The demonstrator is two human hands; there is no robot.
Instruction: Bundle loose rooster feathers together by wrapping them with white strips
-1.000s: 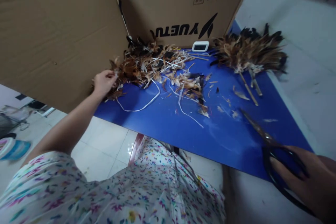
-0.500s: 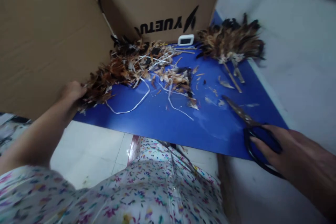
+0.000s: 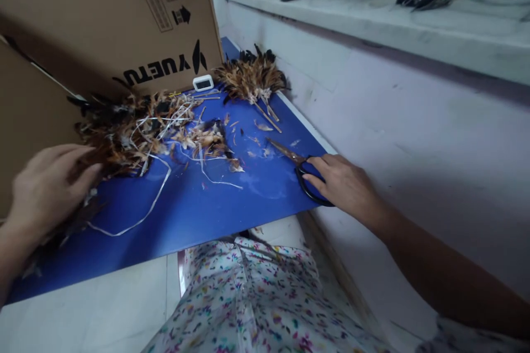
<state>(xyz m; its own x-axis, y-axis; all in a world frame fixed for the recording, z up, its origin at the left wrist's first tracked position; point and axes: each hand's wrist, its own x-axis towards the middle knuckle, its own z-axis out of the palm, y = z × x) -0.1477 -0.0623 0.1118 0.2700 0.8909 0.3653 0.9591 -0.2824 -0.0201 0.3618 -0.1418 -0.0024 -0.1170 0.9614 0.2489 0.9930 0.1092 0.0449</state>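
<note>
The counter (image 3: 256, 193) has a smooth blue surface with a faint sheen and pale smears. The box (image 3: 111, 16) is matt brown cardboard, printed in black. The feathers (image 3: 250, 74) look dry and ragged, their sticks (image 3: 268, 116) like plain, unpainted wood. The scissors (image 3: 285, 150) have dull, brown-stained metal blades and smooth black handles. The ribbon (image 3: 159, 193) looks like thin white plastic with a slight shine. The shirt (image 3: 248, 298) is soft printed cloth.

Black-handled scissors (image 3: 298, 159) in the right grip (image 3: 346, 183) over a blue table (image 3: 194, 209), left grip (image 3: 49, 187) at brown feathers (image 3: 124, 135)
</note>
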